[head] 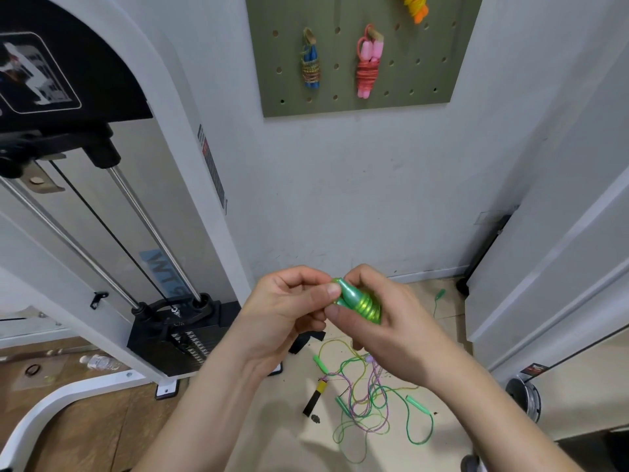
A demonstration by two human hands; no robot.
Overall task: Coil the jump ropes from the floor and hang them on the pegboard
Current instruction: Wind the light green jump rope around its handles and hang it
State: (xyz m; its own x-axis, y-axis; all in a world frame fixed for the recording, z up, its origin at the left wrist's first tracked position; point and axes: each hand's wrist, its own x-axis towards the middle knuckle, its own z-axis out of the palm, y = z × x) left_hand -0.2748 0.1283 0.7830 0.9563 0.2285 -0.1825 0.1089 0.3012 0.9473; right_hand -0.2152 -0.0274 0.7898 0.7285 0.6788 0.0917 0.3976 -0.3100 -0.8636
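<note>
Floor: pale beige flooring point(272, 437) under the hands, giving way to wood-look boards at lower left.
Wall: scuffed white wall point(340, 199) straight ahead, with a green pegboard point(425, 63) mounted high on it.
Pegboard load: a blue rope bundle point(310, 59) and a pink rope bundle point(367, 63) hang side by side on pegs; an orange-yellow bundle point(416, 5) hangs above them to the right.
Left hand point(289, 311): thumb and fingers pinch the narrow tip of the handles of a green jump rope point(360, 303).
Right hand point(384, 332): fingers curled round the wound part of the same rope, held in the air in front of the wall, well below the pegboard.
Floor ropes: loose tangle of ropes point(367, 396), green and multicoloured, lies on the beige floor below the hands, beside a black-and-yellow handle point(315, 398); one more green handle point(440, 294) lies nearer the wall.
Room, left: a white weight machine point(177, 338) with steel rods and a black stack; a water bottle point(98, 362) lies on the boards by its base.
Room, right: white panels point(544, 233), and a dark round weight point(526, 396) at their foot.
Cut off: the orange-yellow bundle runs past the top edge; both forearms leave the bottom edge.
Hidden: the right palm covers the far end of the green rope, and the right hand hides part of the tangle.
Hard to make out: how many separate ropes make up the tangle cannot be told.
</note>
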